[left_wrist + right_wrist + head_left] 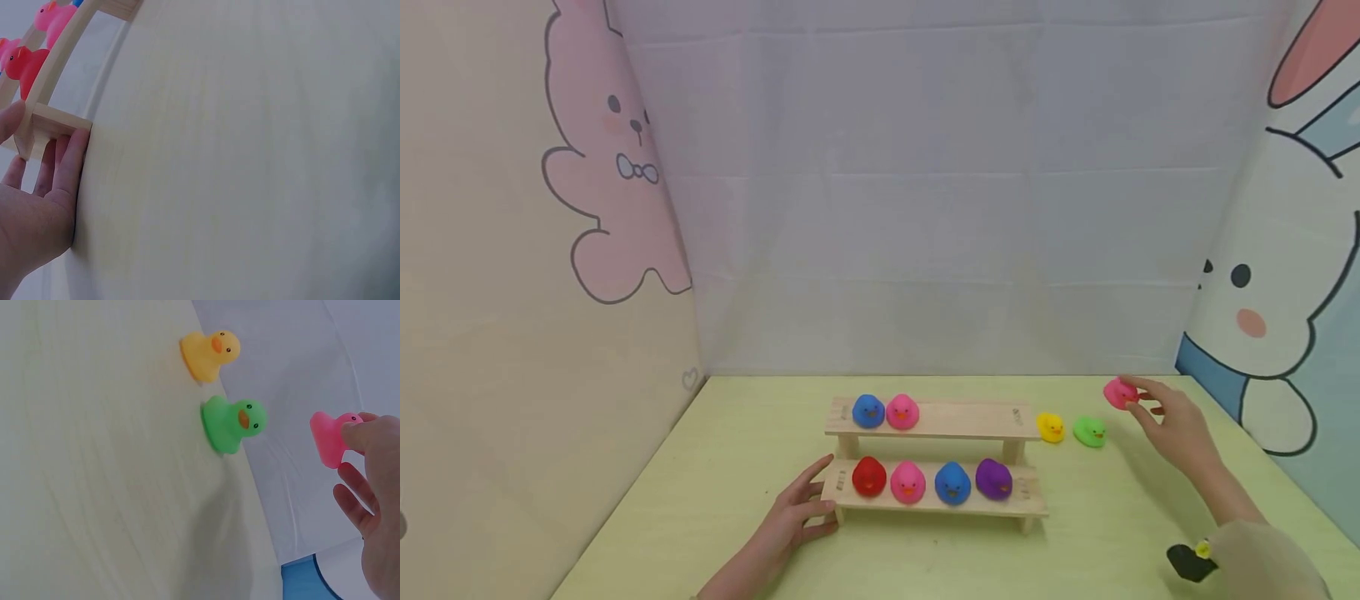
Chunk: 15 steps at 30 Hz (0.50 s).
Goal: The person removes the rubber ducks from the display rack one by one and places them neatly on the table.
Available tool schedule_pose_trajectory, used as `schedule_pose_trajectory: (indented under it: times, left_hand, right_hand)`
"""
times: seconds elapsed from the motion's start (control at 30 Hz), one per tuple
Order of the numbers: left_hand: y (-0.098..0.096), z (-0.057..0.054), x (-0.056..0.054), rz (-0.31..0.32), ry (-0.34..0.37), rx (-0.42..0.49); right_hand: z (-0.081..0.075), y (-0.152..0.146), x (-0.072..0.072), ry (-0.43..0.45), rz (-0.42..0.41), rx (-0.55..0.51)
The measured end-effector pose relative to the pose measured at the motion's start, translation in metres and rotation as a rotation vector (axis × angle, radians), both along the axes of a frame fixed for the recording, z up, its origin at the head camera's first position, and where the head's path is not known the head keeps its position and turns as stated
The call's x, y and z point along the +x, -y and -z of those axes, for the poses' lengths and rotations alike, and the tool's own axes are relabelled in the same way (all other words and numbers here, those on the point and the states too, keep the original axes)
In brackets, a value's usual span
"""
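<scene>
A pink rubber duck [1121, 393] is pinched between the thumb and fingers of my right hand [1180, 429]. In the right wrist view this pink duck [330, 439] is held up off the table. Close to it on the table sit a green duck [1090, 432] and a yellow duck [1051, 427]. My left hand [793, 512] grips the left end of a two-step wooden rack [970, 421], thumb at the board and fingers at the leg [61, 119]. On its lower step stand red [869, 477], pink [907, 482], blue [952, 483] and purple [994, 480] ducks.
The upper step carries a blue duck [868, 411] and a pink duck [902, 412] at its left. A pale yellow-green table [940, 562] lies under everything. White cloth [887, 208] hangs behind, and side panels with cartoon animals flank the table.
</scene>
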<state>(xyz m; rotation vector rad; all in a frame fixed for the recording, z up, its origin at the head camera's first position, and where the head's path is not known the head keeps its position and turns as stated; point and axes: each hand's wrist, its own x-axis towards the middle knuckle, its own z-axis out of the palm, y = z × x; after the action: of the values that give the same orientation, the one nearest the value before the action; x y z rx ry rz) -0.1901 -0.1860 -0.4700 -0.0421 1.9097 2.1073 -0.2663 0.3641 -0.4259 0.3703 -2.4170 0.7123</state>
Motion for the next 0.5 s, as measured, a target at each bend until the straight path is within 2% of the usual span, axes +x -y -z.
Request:
schedule_pose_trajectory:
  times: [0.5]
  left_hand:
    - [-0.001, -0.003, 0.002, -0.007, -0.007, -0.003]
  right_hand:
    - [0.041, -0.027, 0.004, 0.144, 0.008, -0.032]
